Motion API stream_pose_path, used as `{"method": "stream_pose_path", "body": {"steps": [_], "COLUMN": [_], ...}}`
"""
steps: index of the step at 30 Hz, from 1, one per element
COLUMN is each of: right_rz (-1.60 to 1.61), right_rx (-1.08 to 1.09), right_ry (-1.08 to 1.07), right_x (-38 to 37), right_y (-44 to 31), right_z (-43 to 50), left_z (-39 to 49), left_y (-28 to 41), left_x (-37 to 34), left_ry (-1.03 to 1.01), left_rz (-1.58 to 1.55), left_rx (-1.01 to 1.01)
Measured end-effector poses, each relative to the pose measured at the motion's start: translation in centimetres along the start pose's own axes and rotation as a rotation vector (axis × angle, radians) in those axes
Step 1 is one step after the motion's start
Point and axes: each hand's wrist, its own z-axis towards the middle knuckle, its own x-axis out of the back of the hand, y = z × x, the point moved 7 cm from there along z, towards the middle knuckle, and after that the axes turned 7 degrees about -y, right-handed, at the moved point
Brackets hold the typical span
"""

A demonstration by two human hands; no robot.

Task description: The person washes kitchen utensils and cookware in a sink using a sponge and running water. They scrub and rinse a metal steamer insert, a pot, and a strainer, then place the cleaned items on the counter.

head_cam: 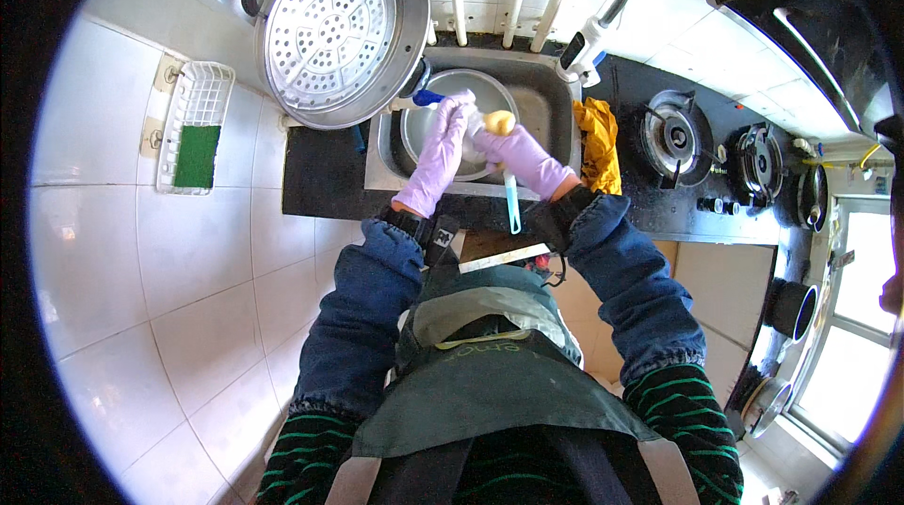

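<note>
Both my hands wear lilac gloves and meet over a round metal basin (415, 127) in the steel sink (547, 117). My right hand (521, 155) grips a tool whose white and light-blue handle (513, 203) sticks out below the palm, towards me. A rounded yellowish piece (499, 122) shows at the top of that hand; I cannot tell what it is. Fingers together, my left hand (441, 148) is beside a pale blurred thing (473, 127) between the two hands, and whether it grips this is unclear. Just left of its fingertips is a dark-blue object (426, 98), partly hidden.
A large metal steamer pot (332, 32) with a perforated tray stands left of the sink. A curved tap (583, 53) rises behind it. A mustard-yellow cloth (599, 145) lies at the right rim, before the gas burners (678, 138). A white wire basket (201, 92) with a green pad hangs left.
</note>
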Motion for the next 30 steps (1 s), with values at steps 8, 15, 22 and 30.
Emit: {"method": "stream_pose_path", "body": {"steps": [8, 15, 22, 30], "right_rz": [0.197, -0.293, -1.131, -0.581], "right_rx": [-0.03, 0.36, 0.403, 0.161], "right_ry": [-0.348, 0.172, 0.326, 0.108], "right_x": [0.6, 0.8, 0.6, 1.0], "right_y": [-3.5, -7.1, -8.3, -5.5], "right_z": [-1.3, 0.9, 1.7, 3.1], "left_z": [1.4, 2.9, 2.3, 3.4], "left_y": [5.3, 0.4, -6.9, -4.9], "left_x": [-0.6, 0.4, -1.0, 1.7], "left_ry": [-0.174, 0.179, 0.027, -0.145], "left_rz": [0.586, 0.227, -0.389, 0.169], "left_rx": [-0.265, 0.2, 0.893, 0.594]}}
